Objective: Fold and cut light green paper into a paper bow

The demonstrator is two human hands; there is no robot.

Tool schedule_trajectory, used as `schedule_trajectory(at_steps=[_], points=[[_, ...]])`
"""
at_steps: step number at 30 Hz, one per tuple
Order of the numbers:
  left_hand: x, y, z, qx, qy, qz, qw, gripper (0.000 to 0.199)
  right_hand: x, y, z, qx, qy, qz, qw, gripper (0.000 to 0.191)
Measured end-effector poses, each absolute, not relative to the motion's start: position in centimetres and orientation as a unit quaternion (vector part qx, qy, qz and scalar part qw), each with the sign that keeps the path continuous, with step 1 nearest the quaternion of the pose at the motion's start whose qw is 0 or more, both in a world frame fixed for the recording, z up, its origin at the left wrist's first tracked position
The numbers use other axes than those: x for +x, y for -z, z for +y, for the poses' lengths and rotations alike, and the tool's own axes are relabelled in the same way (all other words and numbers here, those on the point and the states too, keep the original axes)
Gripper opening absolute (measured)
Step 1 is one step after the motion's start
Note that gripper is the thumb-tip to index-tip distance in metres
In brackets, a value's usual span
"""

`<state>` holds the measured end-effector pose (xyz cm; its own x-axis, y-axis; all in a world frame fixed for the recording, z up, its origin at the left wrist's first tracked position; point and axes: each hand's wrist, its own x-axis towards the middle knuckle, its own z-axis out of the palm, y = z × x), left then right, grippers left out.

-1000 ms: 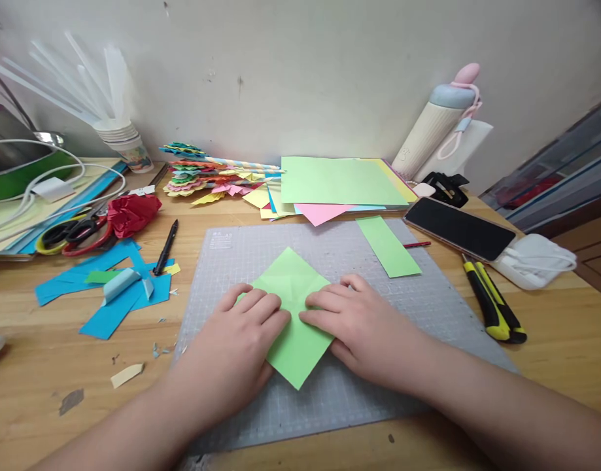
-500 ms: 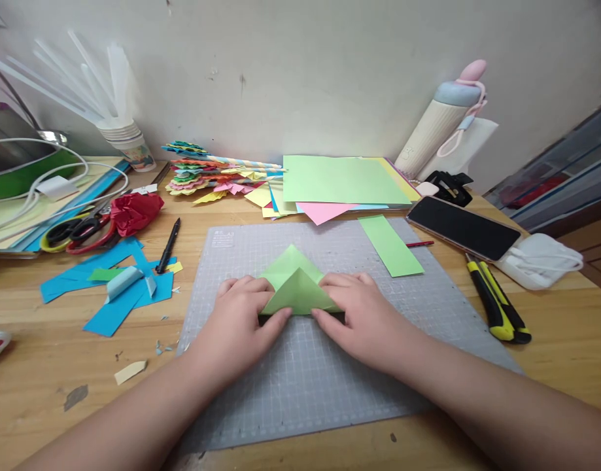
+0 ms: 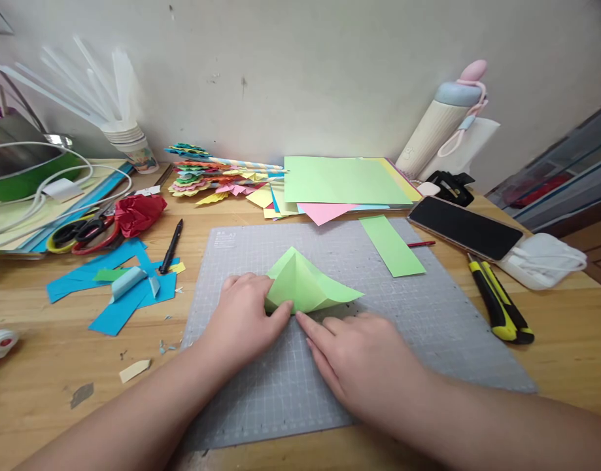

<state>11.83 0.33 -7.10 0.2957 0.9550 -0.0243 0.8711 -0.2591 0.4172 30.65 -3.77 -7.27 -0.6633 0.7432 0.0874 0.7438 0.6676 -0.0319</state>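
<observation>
A light green sheet, folded and creased, lies on the grey cutting mat with its peak pointing away from me. My left hand grips the sheet's left side, thumb on the near edge and fingers wrapped over the left corner. At the middle of the near edge, the index finger of my right hand touches the fold; its other fingers are partly curled and it grips nothing. The paper's right corner is free and lifted a little.
Green strip on the mat's upper right. Paper stack and paper flowers behind. Phone and utility knife at right. Scissors, pen and blue scraps at left.
My right hand has let go of the paper's right side and moved down toward me, its index finger at the near edge. The right corner has opened out. My left hand keeps its hold.
</observation>
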Motion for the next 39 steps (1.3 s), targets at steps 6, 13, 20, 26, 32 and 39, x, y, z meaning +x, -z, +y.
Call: schedule_trajectory(at_steps=[6, 13, 20, 26, 32, 39], points=[[12.0, 6.7, 0.4, 0.786, -0.111, 0.585, 0.166, 0.021, 30.4, 7.6, -3.5, -0.401, -0.019, -0.916, -0.01, 0.043], [12.0, 7.0, 0.5, 0.793, -0.112, 0.576, 0.162, 0.018, 30.5, 7.7, -3.7, -0.404, 0.007, -0.915, -0.006, 0.047], [11.9, 7.2, 0.7, 0.789, -0.114, 0.586, 0.146, 0.021, 30.0, 7.4, -3.5, -0.41, -0.027, -0.91, -0.059, 0.05], [12.0, 7.3, 0.7, 0.792, -0.113, 0.586, 0.128, 0.02, 29.9, 7.4, -3.2, -0.392, -0.029, -0.918, -0.053, 0.049], [11.9, 7.5, 0.8, 0.795, -0.107, 0.585, 0.119, 0.019, 29.5, 7.8, -3.1, -0.381, -0.022, -0.924, -0.035, 0.047], [11.9, 7.3, 0.8, 0.795, -0.103, 0.586, 0.121, 0.019, 28.8, 6.3, -3.5, -0.414, -0.06, -0.899, -0.128, 0.067]])
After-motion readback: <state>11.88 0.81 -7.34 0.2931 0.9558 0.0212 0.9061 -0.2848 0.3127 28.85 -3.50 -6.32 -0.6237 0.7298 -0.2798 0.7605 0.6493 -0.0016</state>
